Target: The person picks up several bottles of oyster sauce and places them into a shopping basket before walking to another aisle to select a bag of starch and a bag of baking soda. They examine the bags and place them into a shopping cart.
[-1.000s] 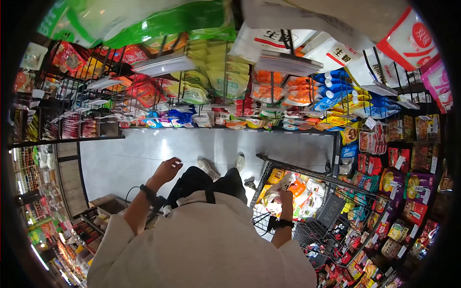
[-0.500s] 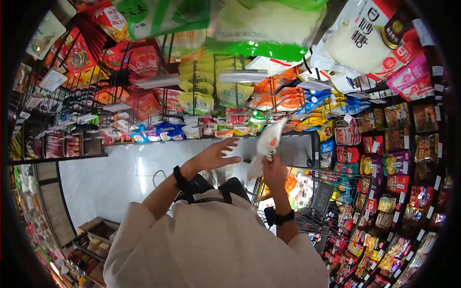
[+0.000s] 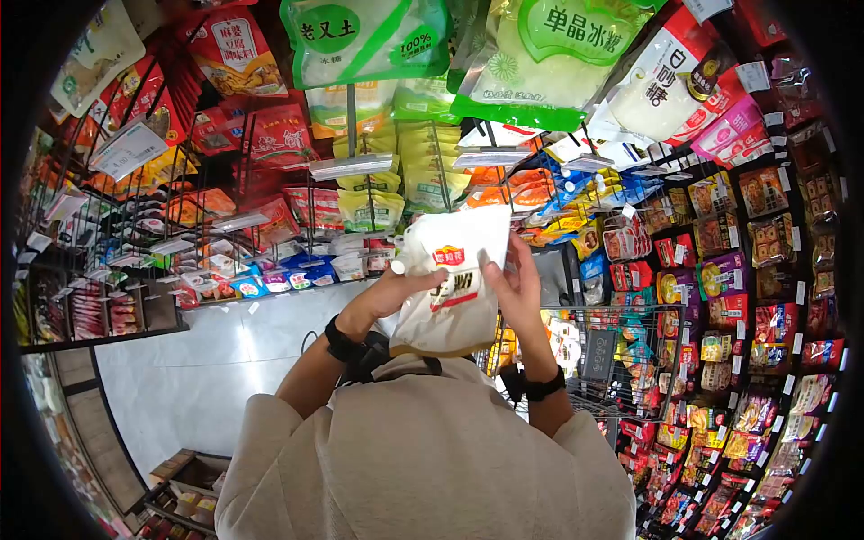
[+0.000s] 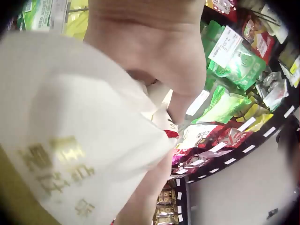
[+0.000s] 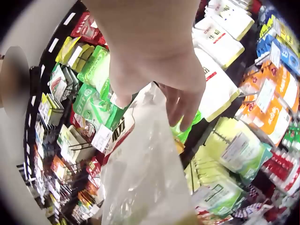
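Observation:
A white starch bag (image 3: 454,310) with a red-and-yellow logo and dark lettering is held up before the chest, printed front facing the head camera. My left hand (image 3: 396,292) grips its left edge, thumb laid across the front. At the opposite edge my right hand (image 3: 520,290) holds the bag, thumb in front and fingers mostly behind. The left wrist view shows gold characters on the bag's pale side (image 4: 61,140). In the right wrist view, the bag's upper corner (image 5: 145,117) lies between thumb and fingers.
Racks of hanging packets (image 3: 360,193) stand ahead, with large green rock-sugar bags (image 3: 558,54) near the head. A black shopping cart (image 3: 621,360) holding goods is at the right, beside shelves of packaged food (image 3: 729,342). Grey floor (image 3: 207,360) shows at left.
The starch bag has come up from the cart in the right hand to chest height and turned its front to the head camera. The left hand has moved in and taken hold of it.

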Demonstrator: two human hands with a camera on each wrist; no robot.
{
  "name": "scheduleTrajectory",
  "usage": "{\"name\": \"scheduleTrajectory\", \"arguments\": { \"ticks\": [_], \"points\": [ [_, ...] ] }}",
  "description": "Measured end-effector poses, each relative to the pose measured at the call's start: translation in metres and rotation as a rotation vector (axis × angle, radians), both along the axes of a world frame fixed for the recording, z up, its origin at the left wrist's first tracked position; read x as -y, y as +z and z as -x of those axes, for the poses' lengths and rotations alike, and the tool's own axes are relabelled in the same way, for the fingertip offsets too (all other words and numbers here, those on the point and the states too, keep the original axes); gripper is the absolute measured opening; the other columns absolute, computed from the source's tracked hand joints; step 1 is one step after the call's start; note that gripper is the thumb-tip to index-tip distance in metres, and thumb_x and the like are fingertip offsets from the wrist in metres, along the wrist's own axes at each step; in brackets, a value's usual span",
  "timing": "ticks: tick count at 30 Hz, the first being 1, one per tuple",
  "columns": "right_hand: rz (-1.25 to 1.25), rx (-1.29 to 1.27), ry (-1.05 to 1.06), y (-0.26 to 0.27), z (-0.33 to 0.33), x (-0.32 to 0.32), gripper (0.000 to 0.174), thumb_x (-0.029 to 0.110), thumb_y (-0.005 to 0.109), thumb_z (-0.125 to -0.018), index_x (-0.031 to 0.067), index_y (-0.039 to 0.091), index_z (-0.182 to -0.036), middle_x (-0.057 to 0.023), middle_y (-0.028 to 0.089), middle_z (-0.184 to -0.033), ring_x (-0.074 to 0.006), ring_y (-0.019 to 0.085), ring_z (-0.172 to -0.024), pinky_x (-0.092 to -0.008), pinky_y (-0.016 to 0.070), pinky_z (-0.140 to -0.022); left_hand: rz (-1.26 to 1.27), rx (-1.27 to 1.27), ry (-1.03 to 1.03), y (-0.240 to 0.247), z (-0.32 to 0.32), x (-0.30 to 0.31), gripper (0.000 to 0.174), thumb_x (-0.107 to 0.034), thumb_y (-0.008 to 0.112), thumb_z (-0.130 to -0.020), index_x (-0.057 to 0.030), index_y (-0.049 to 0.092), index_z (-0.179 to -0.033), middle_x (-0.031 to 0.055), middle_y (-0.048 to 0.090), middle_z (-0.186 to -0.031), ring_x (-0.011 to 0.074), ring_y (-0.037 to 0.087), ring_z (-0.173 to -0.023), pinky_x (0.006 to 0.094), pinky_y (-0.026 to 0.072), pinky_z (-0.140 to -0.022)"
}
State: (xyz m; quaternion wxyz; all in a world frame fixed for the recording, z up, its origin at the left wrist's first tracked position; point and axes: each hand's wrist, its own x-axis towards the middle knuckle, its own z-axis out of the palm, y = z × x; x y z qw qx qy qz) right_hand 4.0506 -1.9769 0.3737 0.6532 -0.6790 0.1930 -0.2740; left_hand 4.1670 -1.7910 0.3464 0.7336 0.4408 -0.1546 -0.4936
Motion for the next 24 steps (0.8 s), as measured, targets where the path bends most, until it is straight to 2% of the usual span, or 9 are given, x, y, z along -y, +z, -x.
{"name": "scheduleTrajectory", "arguments": {
  "ticks": [3,4,7,8,11,12,15,21,24],
  "points": [
    [-0.149,-0.017,0.233,0.010,-0.011,0.005,0.030,0.011,0.072,-0.095,-0.0023,0.066,-0.121,-0.0055,0.072,-0.109,-0.0109,0.065,-0.098,-0.0268,0.0517,-0.088,-0.111,0.190,-0.077,0.016,-0.001,0.001,0.050,-0.026,0.070,-0.098,-0.0033,0.054,-0.139,0.0053,0.066,-0.126,0.0142,0.060,-0.114,0.0314,0.0489,-0.099],
    [-0.113,-0.051,0.230,0.011,-0.015,0.008,0.025,0.009,0.070,-0.096,-0.0020,0.067,-0.118,-0.0041,0.072,-0.110,-0.0089,0.064,-0.100,-0.0263,0.0520,-0.086,-0.145,0.194,-0.057,0.015,-0.001,0.005,0.044,-0.020,0.064,-0.101,-0.0041,0.053,-0.140,0.0038,0.065,-0.128,0.0141,0.061,-0.114,0.0310,0.0493,-0.100],
    [-0.184,-0.012,0.187,0.007,-0.020,0.019,0.025,0.011,0.072,-0.095,-0.0016,0.068,-0.117,-0.0040,0.072,-0.108,-0.0086,0.065,-0.096,-0.0257,0.0522,-0.084,-0.048,0.133,0.120,0.017,0.006,0.025,0.046,-0.028,0.066,-0.101,-0.0027,0.056,-0.138,0.0059,0.064,-0.129,0.0146,0.059,-0.117,0.0319,0.0478,-0.100],
    [-0.150,-0.026,0.174,0.010,-0.019,0.026,0.025,0.011,0.072,-0.095,-0.0015,0.068,-0.116,-0.0041,0.073,-0.107,-0.0084,0.065,-0.094,-0.0254,0.0524,-0.083,-0.134,0.232,0.090,0.021,0.004,0.030,0.045,-0.027,0.064,-0.102,-0.0018,0.055,-0.139,0.0088,0.061,-0.133,0.0138,0.057,-0.119,0.0317,0.0475,-0.100],
    [-0.164,0.007,0.157,0.010,-0.018,0.050,0.024,0.012,0.072,-0.096,-0.0014,0.068,-0.116,-0.0038,0.073,-0.107,-0.0081,0.065,-0.093,-0.0255,0.0525,-0.082,-0.098,0.570,0.356,0.011,0.002,0.062,0.043,-0.023,0.064,-0.101,0.0002,0.055,-0.136,0.0100,0.062,-0.129,0.0119,0.057,-0.117,0.0302,0.0482,-0.098],
    [-0.171,0.024,0.143,0.009,-0.018,0.059,0.024,0.012,0.072,-0.095,-0.0013,0.069,-0.115,-0.0038,0.073,-0.106,-0.0082,0.065,-0.092,-0.0255,0.0525,-0.082,0.034,0.421,0.433,0.023,0.004,0.074,0.038,-0.019,0.065,-0.101,0.0014,0.058,-0.131,0.0082,0.066,-0.118,0.0103,0.059,-0.110,0.0279,0.0490,-0.094],
    [-0.207,0.059,0.120,0.009,-0.016,0.090,0.023,0.011,0.073,-0.095,-0.0009,0.069,-0.115,-0.0039,0.073,-0.106,-0.0084,0.066,-0.092,-0.0255,0.0523,-0.082,-0.092,0.564,0.384,0.031,0.001,0.103,0.031,-0.017,0.065,-0.100,0.0008,0.061,-0.125,0.0058,0.069,-0.108,0.0096,0.060,-0.102,0.0261,0.0488,-0.092],
    [-0.305,0.041,0.122,-0.001,-0.031,0.153,0.024,0.012,0.075,-0.093,-0.0001,0.070,-0.113,-0.0037,0.073,-0.107,-0.0088,0.065,-0.095,-0.0265,0.0514,-0.084,-0.191,0.650,0.517,0.047,-0.009,0.167,0.031,-0.028,0.063,-0.102,0.0017,0.068,-0.110,0.0037,0.070,-0.101,0.0083,0.058,-0.090,0.0273,0.0491,-0.080],
    [-0.278,0.084,0.065,-0.012,-0.044,0.178,0.024,0.019,0.072,-0.097,0.0009,0.070,-0.113,-0.0031,0.072,-0.107,-0.0092,0.064,-0.095,-0.0267,0.0509,-0.084,-0.201,0.646,0.473,0.053,-0.023,0.194,0.032,-0.027,0.064,-0.101,0.0041,0.069,-0.108,0.0052,0.071,-0.100,0.0095,0.059,-0.093,0.0283,0.0493,-0.084]
  ]
}}
